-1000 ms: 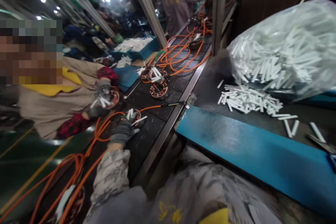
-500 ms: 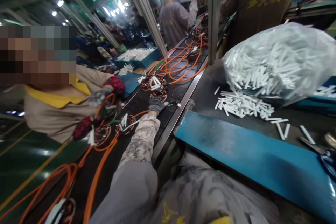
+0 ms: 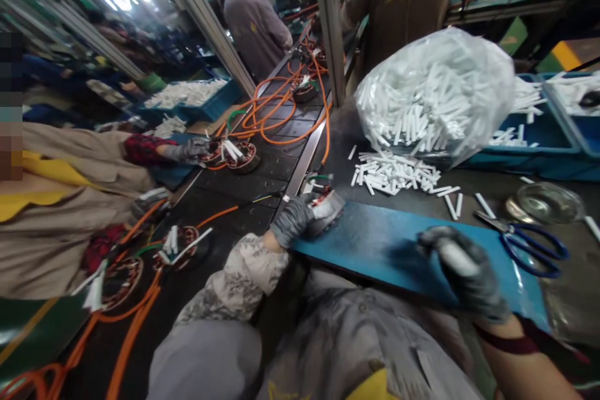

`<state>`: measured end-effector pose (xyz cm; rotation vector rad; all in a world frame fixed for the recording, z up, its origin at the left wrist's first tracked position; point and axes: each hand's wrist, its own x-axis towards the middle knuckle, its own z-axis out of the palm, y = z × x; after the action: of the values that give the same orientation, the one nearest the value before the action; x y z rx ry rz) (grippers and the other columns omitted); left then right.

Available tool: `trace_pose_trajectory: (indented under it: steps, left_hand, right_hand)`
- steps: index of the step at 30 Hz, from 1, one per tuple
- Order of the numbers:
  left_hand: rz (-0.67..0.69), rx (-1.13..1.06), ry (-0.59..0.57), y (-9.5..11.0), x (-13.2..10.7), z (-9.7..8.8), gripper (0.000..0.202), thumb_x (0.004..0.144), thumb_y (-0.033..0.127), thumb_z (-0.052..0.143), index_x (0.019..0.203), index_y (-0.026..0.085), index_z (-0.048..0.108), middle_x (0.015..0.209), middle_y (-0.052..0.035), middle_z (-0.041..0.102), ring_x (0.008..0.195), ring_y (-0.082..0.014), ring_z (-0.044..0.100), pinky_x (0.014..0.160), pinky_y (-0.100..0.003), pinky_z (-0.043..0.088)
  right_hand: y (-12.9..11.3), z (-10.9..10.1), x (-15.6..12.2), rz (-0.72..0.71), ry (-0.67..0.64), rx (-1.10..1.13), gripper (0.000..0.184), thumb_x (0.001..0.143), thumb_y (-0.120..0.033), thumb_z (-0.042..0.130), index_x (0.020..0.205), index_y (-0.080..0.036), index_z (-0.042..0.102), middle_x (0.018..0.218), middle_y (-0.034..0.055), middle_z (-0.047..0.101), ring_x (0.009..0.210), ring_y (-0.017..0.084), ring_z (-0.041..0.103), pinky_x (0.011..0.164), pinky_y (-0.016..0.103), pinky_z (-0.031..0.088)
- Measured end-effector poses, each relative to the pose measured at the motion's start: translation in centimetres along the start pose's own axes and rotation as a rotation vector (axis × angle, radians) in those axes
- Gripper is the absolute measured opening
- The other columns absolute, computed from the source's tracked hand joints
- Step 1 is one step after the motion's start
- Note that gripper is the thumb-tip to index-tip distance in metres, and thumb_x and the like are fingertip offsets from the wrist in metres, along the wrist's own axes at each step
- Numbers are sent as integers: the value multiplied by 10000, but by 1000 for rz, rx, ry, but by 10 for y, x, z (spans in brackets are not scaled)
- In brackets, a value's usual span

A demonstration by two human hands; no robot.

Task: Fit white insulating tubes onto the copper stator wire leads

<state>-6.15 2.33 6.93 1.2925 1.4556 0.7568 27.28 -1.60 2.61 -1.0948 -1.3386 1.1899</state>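
Note:
My left hand (image 3: 294, 222), in a grey knit glove, grips a motor stator (image 3: 327, 207) by its near side, tilted at the left end of the blue board (image 3: 370, 231). Copper windings and an orange cable show on the stator. Over the right part of the board hovers my right hand (image 3: 469, 272), also gloved, with curled fingers blurred by motion. A whitish patch shows at this hand; whether it is something held cannot be made out. Blue-handled scissors (image 3: 534, 250) lie just right of it.
Loose white tubes (image 3: 394, 173) lie before a full plastic bag (image 3: 435, 97). Blue bins (image 3: 544, 140) and a glass dish (image 3: 546, 202) stand at right. On the conveyor (image 3: 244, 190) are more stators (image 3: 241, 155) with orange cables. Across it, a co-worker's gloved hand (image 3: 190, 151) touches one. A metal post (image 3: 328, 31) rises behind.
My left hand has come back from the conveyor to the blue board, bringing the stator. My right hand has entered over the board. The view has swung to the right.

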Motion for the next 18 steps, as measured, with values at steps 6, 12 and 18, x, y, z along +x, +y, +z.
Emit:
trace_pose_trajectory:
  steps: [6, 12, 18]
  left_hand:
    - [312, -53, -321, 31, 20, 1, 499, 910, 372, 669, 1386, 228, 633, 1366, -121, 713, 1214, -284, 718, 1029, -462, 594]
    - [706, 881, -143, 23, 117, 8, 515, 909, 81, 500, 1409, 123, 621, 1600, -144, 517, 1516, -283, 454, 1286, -494, 339]
    - [522, 1390, -301, 13, 120, 20, 351, 1002, 203, 517, 1306, 154, 686, 1403, -130, 678, 1427, -263, 542, 1328, -519, 201]
  right_hand:
    - [27, 56, 12, -425, -270, -642, 518, 934, -481, 702, 1394, -247, 654, 1412, 142, 662, 1235, 337, 639, 1056, 543, 479]
    - [32, 70, 10, -462, -296, -997, 432, 885, -439, 769, 1268, -243, 742, 1232, 123, 735, 1105, 340, 617, 982, 501, 446]
    - [37, 80, 12, -463, -255, -1111, 360, 834, -462, 821, 1102, -223, 791, 1178, 147, 731, 1092, 344, 600, 974, 504, 465]
